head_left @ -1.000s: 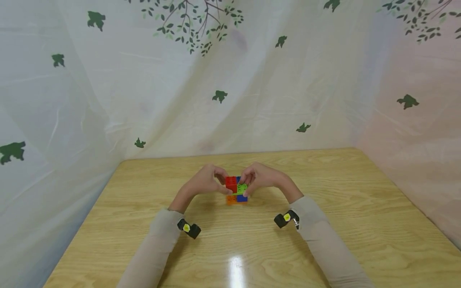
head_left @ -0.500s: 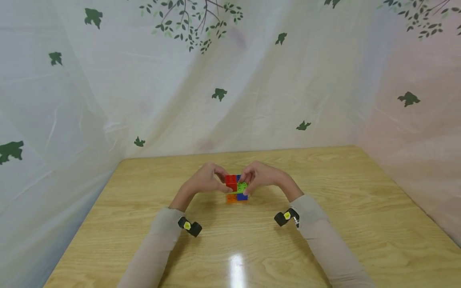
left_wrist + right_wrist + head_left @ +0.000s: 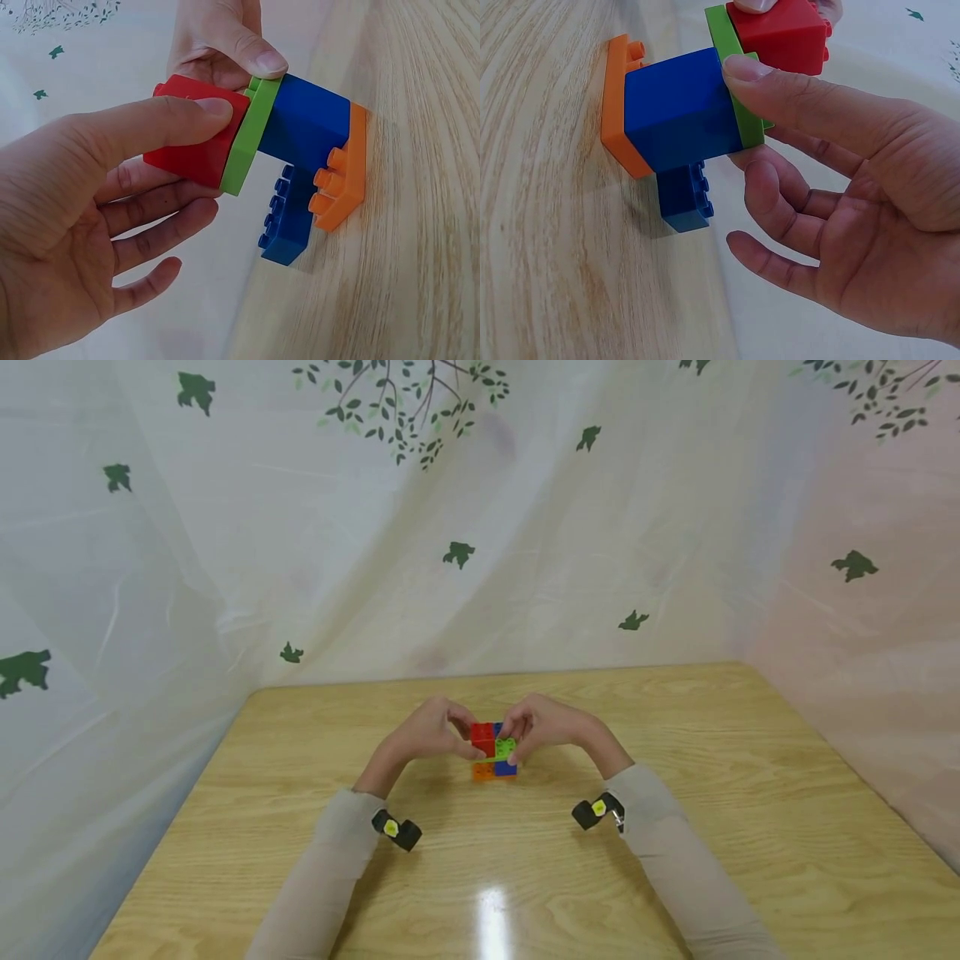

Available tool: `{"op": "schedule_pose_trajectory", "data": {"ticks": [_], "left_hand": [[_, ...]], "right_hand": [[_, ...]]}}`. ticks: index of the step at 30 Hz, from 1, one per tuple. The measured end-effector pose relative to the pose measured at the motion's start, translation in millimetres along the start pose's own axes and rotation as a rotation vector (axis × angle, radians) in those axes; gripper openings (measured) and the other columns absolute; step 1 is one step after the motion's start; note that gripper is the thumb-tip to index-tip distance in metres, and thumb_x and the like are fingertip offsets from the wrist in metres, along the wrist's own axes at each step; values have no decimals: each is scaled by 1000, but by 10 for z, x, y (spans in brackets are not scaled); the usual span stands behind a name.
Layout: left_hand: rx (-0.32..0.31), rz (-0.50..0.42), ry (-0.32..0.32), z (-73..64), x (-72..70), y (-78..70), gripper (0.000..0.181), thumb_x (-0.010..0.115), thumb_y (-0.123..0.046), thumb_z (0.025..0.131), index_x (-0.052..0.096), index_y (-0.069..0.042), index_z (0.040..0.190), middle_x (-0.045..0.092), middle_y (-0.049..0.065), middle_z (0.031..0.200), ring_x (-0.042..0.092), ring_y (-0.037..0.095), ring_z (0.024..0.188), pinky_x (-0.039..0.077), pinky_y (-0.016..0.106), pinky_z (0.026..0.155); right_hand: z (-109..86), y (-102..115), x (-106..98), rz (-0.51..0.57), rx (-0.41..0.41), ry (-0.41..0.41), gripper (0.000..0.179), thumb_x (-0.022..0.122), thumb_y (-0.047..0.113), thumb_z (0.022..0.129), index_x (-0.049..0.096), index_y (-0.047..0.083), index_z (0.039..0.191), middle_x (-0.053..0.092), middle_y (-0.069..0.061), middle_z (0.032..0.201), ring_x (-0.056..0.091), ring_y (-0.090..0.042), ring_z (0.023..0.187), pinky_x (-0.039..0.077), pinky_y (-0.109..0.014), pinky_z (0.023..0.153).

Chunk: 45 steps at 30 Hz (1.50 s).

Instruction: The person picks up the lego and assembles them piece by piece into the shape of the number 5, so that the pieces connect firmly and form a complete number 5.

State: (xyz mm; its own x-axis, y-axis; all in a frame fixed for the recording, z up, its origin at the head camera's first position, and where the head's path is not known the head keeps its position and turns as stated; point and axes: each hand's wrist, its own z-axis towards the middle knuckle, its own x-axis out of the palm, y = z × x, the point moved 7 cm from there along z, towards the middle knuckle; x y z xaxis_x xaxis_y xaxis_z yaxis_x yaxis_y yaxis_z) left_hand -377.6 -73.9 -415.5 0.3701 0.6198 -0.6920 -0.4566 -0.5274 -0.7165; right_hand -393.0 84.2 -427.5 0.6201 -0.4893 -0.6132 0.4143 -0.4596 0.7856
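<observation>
My left hand (image 3: 431,731) pinches a red toy building brick (image 3: 196,154) between thumb and fingers. The red brick sits on one end of a thin green brick (image 3: 247,142), and my right hand (image 3: 551,727) pinches the other end. Under that right end is a blue brick (image 3: 682,105), mounted on a thin orange brick (image 3: 615,105) at the table. In both wrist views, the green brick's left end overhangs a gap above the orange studs. Another blue brick (image 3: 289,225), with a row of studs, stands behind, partly hidden by the stack.
The wooden table (image 3: 420,893) extends around the bricks on all sides. A pale curtain (image 3: 360,568) with leaf prints hangs behind its far edge and along both sides. Each wrist carries a small black camera (image 3: 401,833).
The head view has shifted slightly, so everything sits a little higher in it. Both hands keep their grips on the bricks, with hardly any movement.
</observation>
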Motion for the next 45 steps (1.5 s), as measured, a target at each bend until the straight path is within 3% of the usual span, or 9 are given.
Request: {"op": "schedule_pose_trajectory", "data": {"ticks": [13, 24, 34, 45], "left_hand": [[8, 15, -2, -27, -12, -17, 24, 89, -21, 76, 79, -8, 94, 77, 1, 88, 66, 14, 85, 55, 30, 78], [-59, 65, -18, -46, 12, -6, 28, 91, -23, 74, 79, -10, 96, 76, -1, 90, 66, 15, 86, 54, 29, 76], [-4, -6, 9, -31, 46, 13, 24, 89, -20, 76, 78, -8, 94, 77, 1, 89, 66, 14, 86, 54, 29, 78], [-19, -1, 14, 7, 44, 20, 25, 88, -22, 76, 77, -10, 95, 76, -1, 91, 66, 15, 89, 54, 31, 81]], "right_hand": [[10, 18, -3, 5, 37, -30, 25, 90, 7, 75, 77, 3, 96, 71, -4, 88, 62, -13, 79, 54, -28, 73], [10, 45, 7, 5, 37, -24, 24, 89, 5, 74, 77, 1, 94, 71, -4, 86, 61, -12, 76, 53, -25, 71], [18, -10, 14, -3, 29, -10, 25, 89, 6, 75, 77, 1, 96, 72, -4, 86, 62, -11, 76, 54, -25, 71], [-14, 30, -3, -8, -5, 24, 26, 88, 7, 77, 73, 2, 97, 70, -6, 88, 61, -15, 78, 54, -28, 74]]}}
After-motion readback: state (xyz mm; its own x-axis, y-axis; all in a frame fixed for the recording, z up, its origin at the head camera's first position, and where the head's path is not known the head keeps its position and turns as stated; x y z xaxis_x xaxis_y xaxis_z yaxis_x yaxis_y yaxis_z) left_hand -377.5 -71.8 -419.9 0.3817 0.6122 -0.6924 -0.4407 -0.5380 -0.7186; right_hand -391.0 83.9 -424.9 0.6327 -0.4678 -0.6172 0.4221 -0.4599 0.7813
